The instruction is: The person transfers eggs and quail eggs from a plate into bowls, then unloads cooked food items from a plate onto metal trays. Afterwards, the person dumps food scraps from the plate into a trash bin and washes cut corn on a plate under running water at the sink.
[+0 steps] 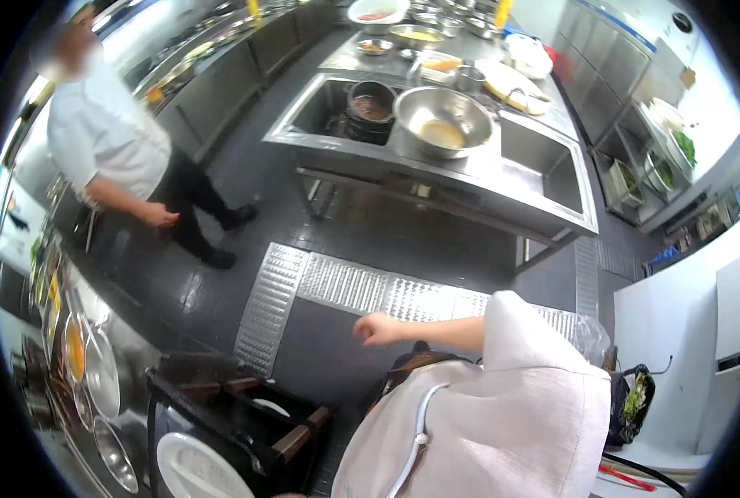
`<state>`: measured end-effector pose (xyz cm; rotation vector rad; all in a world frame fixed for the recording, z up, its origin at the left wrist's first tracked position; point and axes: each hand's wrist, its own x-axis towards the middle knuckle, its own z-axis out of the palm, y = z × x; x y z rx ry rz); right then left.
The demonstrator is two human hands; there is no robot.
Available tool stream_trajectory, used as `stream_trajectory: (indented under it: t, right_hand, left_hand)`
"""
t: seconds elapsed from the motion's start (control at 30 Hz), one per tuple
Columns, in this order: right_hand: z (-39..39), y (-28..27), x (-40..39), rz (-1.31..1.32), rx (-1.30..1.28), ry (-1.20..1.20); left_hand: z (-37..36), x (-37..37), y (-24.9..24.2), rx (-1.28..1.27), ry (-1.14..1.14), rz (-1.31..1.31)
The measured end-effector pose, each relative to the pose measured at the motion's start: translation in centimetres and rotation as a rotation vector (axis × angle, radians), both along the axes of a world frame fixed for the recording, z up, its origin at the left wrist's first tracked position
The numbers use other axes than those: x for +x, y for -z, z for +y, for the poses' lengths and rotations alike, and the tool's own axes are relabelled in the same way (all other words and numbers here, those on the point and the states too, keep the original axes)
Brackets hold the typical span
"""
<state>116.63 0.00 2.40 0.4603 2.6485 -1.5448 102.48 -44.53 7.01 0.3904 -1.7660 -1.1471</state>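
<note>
My right hand [376,329] is stretched out in front of my light jacket, over the dark floor and the ridged metal drain covers [345,282]. Its fingers are loosely curled, and I see nothing in them. Only a sliver of skin at the bottom edge may belong to my left hand; its fingers are out of sight. Near that edge stands a black frame with brown bars [304,433], with a white oval dish [200,469] beside it.
Ahead is a steel sink table [503,183] with a large steel bowl [443,123] and a dark pot [371,101]. A person in white [109,124] stands at left. Pans [104,373] line the left counter; a black bag [633,402] with greens is at right.
</note>
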Motion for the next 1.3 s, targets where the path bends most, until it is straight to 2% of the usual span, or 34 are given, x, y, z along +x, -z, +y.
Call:
stream_trajectory:
  t: [0.03,0.07,0.1,0.13,0.17,0.2,0.23,0.27,0.33,0.4,0.47,0.5,0.6,0.67,0.77,0.8,0.87,0.93,1.0,1.07,1.1,1.2,1.23,1.3]
  right_hand:
    - [2.1,1.2,3.2,-0.053,0.057,0.193]
    - [4.9,2.3,6.4,-0.154,-0.017,0.395]
    - [8.1,3.5,9.8,-0.108,-0.073,0.593]
    - [9.7,2.0,12.1,-0.070,0.007,0.749]
    - [11.6,1.7,14.1,-0.004,0.024,0.859]
    - [13.8,1.3,15.9,0.052,-0.127,0.907]
    - [14.9,-0.7,16.7,0.044,-0.113,1.010]
    - [15.7,-1.8,17.0,0.050,-0.225,1.102]
    - [18.7,-1.1,18.8,0.257,-0.400,1.132]
    - [20.8,-0.2,19.4,0.323,-0.427,1.200]
    - [23.8,-0.6,19.9,0.258,-0.444,1.250]
    - [24.8,-0.3,19.8,0.302,-0.456,1.254]
    - [29.0,-1.3,19.7,0.408,-0.472,1.303]
    - [33.0,-2.6,20.0,0.382,-0.496,1.379]
    - [37.9,-2.9,20.3,0.538,-0.588,1.567]
    - [39.9,-1.8,21.2,0.597,-0.512,1.550]
    - [43.0,-0.4,22.4,0.620,-0.641,1.699]
    - [45.2,0.3,23.2,0.677,-0.753,1.766]
    - [48.0,1.3,24.0,0.589,-0.774,1.752]
    - [49.8,1.2,23.8,0.520,-0.773,1.761]
    - [50.8,1.8,24.0,0.516,-0.789,1.753]
    - [52.9,3.3,25.4,0.548,-0.890,1.692]
    - [54.0,3.4,25.9,0.569,-0.921,1.660]
    - [54.4,3.3,26.3,0.592,-0.953,1.618]
  left_hand:
    - [3.4,-0.4,-0.1,0.055,0.108,-0.050]
    - [5.1,-2.7,2.4,0.065,0.311,-0.358]
    - [12.9,-1.8,-0.4,0.272,0.393,-0.399]
    - [18.2,-0.8,-1.8,0.203,0.668,-0.233]
    - [21.1,-2.1,-0.9,0.316,0.789,-0.328]
    - [26.3,-0.9,-3.0,-0.070,0.752,-0.102]
    - [29.5,0.0,-4.2,-0.102,0.868,-0.122]
    - [31.9,0.3,-4.9,-0.129,0.983,-0.145]
    - [37.8,1.5,-4.9,-0.037,1.212,-0.108]
    - [42.4,2.8,-4.9,0.230,1.431,-0.452]
    - [47.7,3.3,-3.9,0.400,1.593,-0.650]
    - [49.9,3.0,-3.4,0.305,1.705,-0.641]
    - [57.5,1.2,-1.2,-0.037,1.817,-0.577]
    - [63.5,0.5,-1.7,-0.010,1.933,-0.664]
    - [72.5,-2.1,-0.2,-0.074,2.089,-0.685]
    - [75.8,-2.9,0.9,-0.113,2.132,-0.722]
    - [81.6,-3.9,3.3,-0.024,2.153,-0.952]
    - [86.4,-4.4,3.1,0.030,2.066,-1.415]
    - [89.5,-5.1,3.8,0.077,2.171,-1.548]
    - [90.8,-5.1,4.1,-0.072,2.125,-1.414]
    - [91.2,-5.0,3.9,-0.094,2.065,-1.462]
    - [90.8,-5.0,4.6,-0.138,2.053,-1.465]
    - [91.0,-4.7,3.7,-0.049,2.062,-1.448]
    - [90.7,-4.9,4.4,-0.065,2.091,-1.406]
